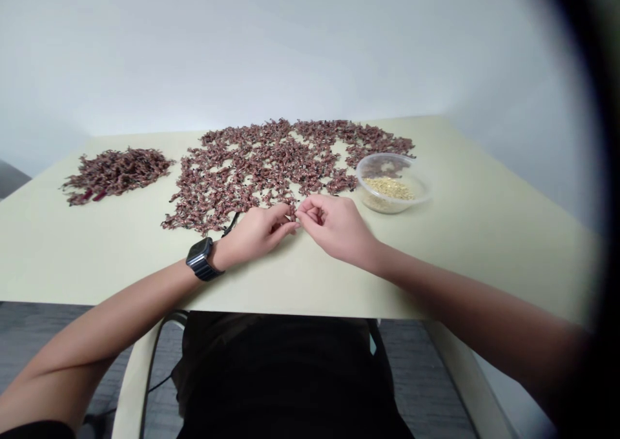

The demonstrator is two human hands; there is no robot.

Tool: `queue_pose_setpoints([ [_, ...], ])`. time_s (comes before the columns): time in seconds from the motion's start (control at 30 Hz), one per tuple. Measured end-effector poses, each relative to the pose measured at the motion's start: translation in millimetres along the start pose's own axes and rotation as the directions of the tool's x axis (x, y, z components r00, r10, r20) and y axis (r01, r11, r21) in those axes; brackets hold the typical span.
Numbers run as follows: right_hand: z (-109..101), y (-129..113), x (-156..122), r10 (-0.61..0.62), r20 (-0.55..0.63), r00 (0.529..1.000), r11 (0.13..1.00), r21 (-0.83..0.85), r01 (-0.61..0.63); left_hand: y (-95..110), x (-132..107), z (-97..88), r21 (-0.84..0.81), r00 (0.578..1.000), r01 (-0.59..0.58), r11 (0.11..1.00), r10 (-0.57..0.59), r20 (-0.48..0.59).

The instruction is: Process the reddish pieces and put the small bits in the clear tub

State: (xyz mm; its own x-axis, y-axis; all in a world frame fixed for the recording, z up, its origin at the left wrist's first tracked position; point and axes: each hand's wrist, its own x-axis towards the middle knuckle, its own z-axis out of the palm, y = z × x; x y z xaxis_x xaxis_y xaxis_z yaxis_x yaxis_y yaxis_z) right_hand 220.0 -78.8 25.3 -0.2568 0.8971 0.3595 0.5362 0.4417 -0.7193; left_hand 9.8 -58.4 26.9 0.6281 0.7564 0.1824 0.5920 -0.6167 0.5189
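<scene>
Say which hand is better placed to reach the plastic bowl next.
Probably the right hand: it is nearer the bowl, while the left hand is farther away, on the right hand's other side.

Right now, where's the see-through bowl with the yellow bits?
In the head view, the see-through bowl sits on the table right of centre, beyond and to the right of the right hand, beside the spread-out reddish-brown pieces.

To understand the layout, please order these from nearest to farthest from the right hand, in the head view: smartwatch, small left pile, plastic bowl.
1. Plastic bowl: just beyond the right hand, to its right.
2. Smartwatch: to the left, around the left wrist.
3. Small left pile: farthest, toward the table's left side.
</scene>
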Motion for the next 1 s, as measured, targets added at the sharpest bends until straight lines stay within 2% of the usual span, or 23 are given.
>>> queue_pose_setpoints([
  [0.27, 4.9, 0.6, -3.4, -0.085, -0.026, 0.996, 0.995, -0.056, 0.084, -5.3, 0.0, 0.3, 0.061, 1.000, -0.022, 0.998, 0.022, 0.005],
  [0.37, 5.6, 2.3, -4.3, -0.114, -0.035, 0.993, 0.991, -0.072, 0.111, -2.2, 0.4, -2.5, 0.004, 1.000, -0.030, 1.000, 0.030, 0.000],
  [0.5, 5.2, 1.3, -5.2, -0.169, -0.049, 0.984, 0.982, -0.093, 0.164, 1.9, 0.1, -5.3, -0.133, 0.998, -0.010, 0.991, 0.019, 0.062],
  [0.57, 4.0, -1.3, -4.8, -0.096, -0.040, 0.995, 0.995, -0.039, 0.094, 0.2, -0.6, -4.7, -0.098, 0.998, -0.027, 0.995, 0.033, 0.052],
  [0.63, 2.1, -4.0, -3.7, 0.036, 0.002, 0.999, 0.996, 0.077, -0.036, -4.1, -1.6, -3.2, 0.038, 0.997, -0.076, 0.996, 0.076, 0.001],
  [0.7, -0.1, -5.1, -1.9, 0.170, 0.093, 0.981, 0.958, 0.219, -0.187, -8.9, -2.5, -2.0, 0.201, 0.990, -0.135, 0.970, 0.142, -0.021],
  [0.77, -1.7, -3.7, 0.3, 0.258, 0.203, 0.944, 0.882, 0.350, -0.316, -12.1, -2.8, -2.0, 0.322, 0.976, -0.205, 0.924, 0.218, -0.004],
  [0.87, -2.5, 1.2, 3.8, 0.294, 0.349, 0.890, 0.717, 0.535, -0.447, -12.8, -2.9, -4.1, 0.375, 0.954, -0.285, 0.882, 0.299, 0.021],
  [0.93, -2.8, 4.0, 5.7, 0.278, 0.413, 0.867, 0.612, 0.620, -0.491, -11.5, -3.0, -5.5, 0.340, 0.957, -0.272, 0.900, 0.290, -0.002],
  [1.0, -3.8, 5.7, 7.0, 0.261, 0.423, 0.868, 0.585, 0.646, -0.491, -9.9, -3.3, -6.3, 0.264, 0.969, -0.228, 0.937, 0.245, -0.032],
])
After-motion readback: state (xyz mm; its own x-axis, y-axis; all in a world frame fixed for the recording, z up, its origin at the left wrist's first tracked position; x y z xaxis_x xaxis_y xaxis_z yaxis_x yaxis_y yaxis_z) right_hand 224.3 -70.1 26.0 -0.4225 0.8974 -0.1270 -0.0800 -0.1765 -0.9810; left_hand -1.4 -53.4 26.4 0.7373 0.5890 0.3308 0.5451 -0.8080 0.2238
